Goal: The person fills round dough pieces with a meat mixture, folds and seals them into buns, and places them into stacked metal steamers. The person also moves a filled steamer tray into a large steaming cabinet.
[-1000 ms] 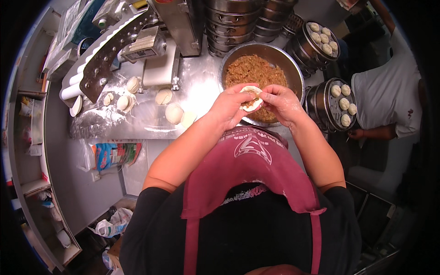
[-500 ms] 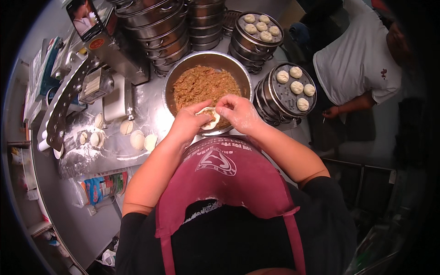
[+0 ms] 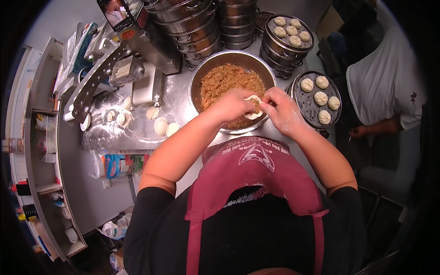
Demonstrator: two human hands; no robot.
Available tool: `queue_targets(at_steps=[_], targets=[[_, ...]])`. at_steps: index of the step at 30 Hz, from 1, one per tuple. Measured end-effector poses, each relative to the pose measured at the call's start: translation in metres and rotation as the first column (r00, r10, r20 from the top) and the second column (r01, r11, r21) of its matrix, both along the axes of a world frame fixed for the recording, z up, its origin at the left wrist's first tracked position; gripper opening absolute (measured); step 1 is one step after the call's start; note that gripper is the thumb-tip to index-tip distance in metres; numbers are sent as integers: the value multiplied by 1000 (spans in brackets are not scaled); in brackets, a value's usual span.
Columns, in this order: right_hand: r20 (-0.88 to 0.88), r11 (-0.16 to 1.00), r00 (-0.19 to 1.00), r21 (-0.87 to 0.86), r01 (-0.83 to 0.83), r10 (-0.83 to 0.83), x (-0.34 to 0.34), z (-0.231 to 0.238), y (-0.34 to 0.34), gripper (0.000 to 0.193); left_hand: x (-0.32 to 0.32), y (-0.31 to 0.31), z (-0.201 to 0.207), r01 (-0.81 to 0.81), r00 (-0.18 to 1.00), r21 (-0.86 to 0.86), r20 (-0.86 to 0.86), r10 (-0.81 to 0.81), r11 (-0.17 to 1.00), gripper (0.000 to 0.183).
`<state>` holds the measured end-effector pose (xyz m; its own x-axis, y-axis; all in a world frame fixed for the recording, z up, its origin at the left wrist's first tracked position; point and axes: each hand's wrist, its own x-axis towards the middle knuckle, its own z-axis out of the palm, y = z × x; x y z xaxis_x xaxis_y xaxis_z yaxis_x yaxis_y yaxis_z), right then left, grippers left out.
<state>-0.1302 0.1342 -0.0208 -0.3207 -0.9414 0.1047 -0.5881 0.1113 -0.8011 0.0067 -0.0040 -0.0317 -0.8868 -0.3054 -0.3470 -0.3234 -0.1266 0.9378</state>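
Note:
My left hand (image 3: 233, 105) cups a round dough wrapper (image 3: 252, 114) with some brown filling inside it. My right hand (image 3: 284, 110) pinches the wrapper's edge from the other side, thumb against fingers. Both hands are over the near right part of a large steel bowl (image 3: 194, 78). Chopped, reddish-brown meat filling (image 3: 229, 80) lies in the bowl. The wrapper is tilted, its rim partly drawn up; the left fingers are partly hidden behind it.
Pleated buns sit on two round steamer trays, one at the back right (image 3: 306, 42) and one nearer (image 3: 300, 103). Flat dough rounds (image 3: 161, 126) lie on the floured counter (image 3: 103, 133) beside a dough machine (image 3: 151, 50). Steamer pots (image 3: 192, 34) stand behind. A person in white (image 3: 385, 78) stands right.
The whole view has shifted, so the counter appears farther right. My hands have moved rightward over the bowl, and the wrapper is more tilted and gathered than before.

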Motion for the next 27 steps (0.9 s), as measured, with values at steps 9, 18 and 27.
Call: queue_targets(at_steps=[9,18,27], targets=[[750,996,656,82,35,-85,-30,5,-14,13,-5,-3,24,-212,947,435,-130,294,875,50],[118,950,991,-293,103,-71,-3,-16,-10,16,-11,35,3,-396,712,756,-105,694,521,31],[340,995,938,-56,88,-63,-14,2,0,11,-12,36,11,-414,815,540,-138,562,733,36]])
